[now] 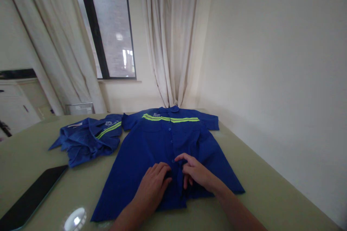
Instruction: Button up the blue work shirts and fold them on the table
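Note:
A blue short-sleeved work shirt point(135, 166) lies spread front up, its collar at the far end. A yellow-green reflective band crosses its chest, and buttons run down the middle. My left hand point(154, 184) rests on the lower front, left of the button strip, fingers bent and thumb apart. Across the strip, my right hand point(197, 170) hovers or rests with its index finger stretched toward a button point(173, 161); the other fingers hang loosely, apart. Whether that fingertip touches the button, I cannot tell. Neither hand visibly grips the cloth.
A second blue garment point(89, 137) lies crumpled on the green table point(78, 184), left of the shirt. A dark flat panel point(32, 196) lies at the near left. A wall point(271, 79) borders the table's right side; curtains point(170, 36) and a window point(112, 25) are behind.

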Demonstrator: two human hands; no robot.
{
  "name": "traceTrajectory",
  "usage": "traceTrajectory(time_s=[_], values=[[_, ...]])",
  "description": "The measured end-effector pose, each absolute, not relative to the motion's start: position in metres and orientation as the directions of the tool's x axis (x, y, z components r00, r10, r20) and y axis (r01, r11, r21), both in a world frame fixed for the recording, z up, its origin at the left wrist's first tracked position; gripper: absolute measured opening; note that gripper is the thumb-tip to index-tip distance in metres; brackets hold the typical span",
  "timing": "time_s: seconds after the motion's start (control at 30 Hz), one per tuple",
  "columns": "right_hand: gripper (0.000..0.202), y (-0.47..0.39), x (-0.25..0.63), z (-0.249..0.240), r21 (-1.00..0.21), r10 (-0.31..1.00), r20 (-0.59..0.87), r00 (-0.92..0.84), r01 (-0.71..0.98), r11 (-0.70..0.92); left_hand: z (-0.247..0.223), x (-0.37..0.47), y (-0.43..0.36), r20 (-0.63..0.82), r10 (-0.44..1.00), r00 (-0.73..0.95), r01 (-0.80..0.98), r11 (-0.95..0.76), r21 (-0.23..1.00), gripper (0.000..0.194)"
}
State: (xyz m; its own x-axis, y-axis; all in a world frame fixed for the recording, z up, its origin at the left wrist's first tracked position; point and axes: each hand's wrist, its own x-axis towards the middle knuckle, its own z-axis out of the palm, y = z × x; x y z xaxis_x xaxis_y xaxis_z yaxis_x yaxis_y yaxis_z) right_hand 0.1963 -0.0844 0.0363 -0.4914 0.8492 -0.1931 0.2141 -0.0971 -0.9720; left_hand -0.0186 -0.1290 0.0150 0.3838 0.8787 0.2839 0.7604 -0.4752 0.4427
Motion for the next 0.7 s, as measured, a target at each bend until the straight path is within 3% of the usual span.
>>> traceTrajectory(time_s=[0.07, 0.13, 0.2, 0.33, 0.43, 0.7], values=[[0.041, -0.083, 0.196, 0.037, -0.972, 0.845, -0.19, -0.499, 0.217, -0.091, 0.019, -0.022, -0.129, 0.286, 0.83, 0.48, 0.73, -0.558, 0.395, 0.037], [0.032, -0.083, 0.194, 0.038, -0.973, 0.855, -0.171, -0.49, 0.221, -0.068, 0.023, -0.019, -0.133, 0.269, 0.797, 0.541, 0.682, -0.603, 0.414, 0.037], [0.028, -0.084, 0.193, 0.037, -0.974, 0.869, -0.146, -0.473, 0.223, -0.042, 0.028, -0.011, -0.138, 0.247, 0.822, 0.514, 0.652, -0.561, 0.511, 0.033], [0.034, -0.083, 0.191, 0.035, -0.985, 0.873, -0.089, -0.48, 0.173, -0.005, 0.029, 0.003, -0.137, 0.144, 0.938, 0.316, 0.588, -0.313, 0.746, 0.033], [0.035, -0.082, 0.193, 0.032, -0.991, 0.853, -0.045, -0.521, 0.129, 0.027, 0.025, 0.004, -0.13, 0.11, 0.951, 0.29, 0.493, -0.247, 0.834, 0.037], [0.026, -0.083, 0.192, 0.034, -0.981, 0.848, 0.007, -0.53, 0.159, 0.108, 0.024, 0.002, -0.129, 0.123, 0.957, 0.261, 0.465, -0.236, 0.853, 0.035]])
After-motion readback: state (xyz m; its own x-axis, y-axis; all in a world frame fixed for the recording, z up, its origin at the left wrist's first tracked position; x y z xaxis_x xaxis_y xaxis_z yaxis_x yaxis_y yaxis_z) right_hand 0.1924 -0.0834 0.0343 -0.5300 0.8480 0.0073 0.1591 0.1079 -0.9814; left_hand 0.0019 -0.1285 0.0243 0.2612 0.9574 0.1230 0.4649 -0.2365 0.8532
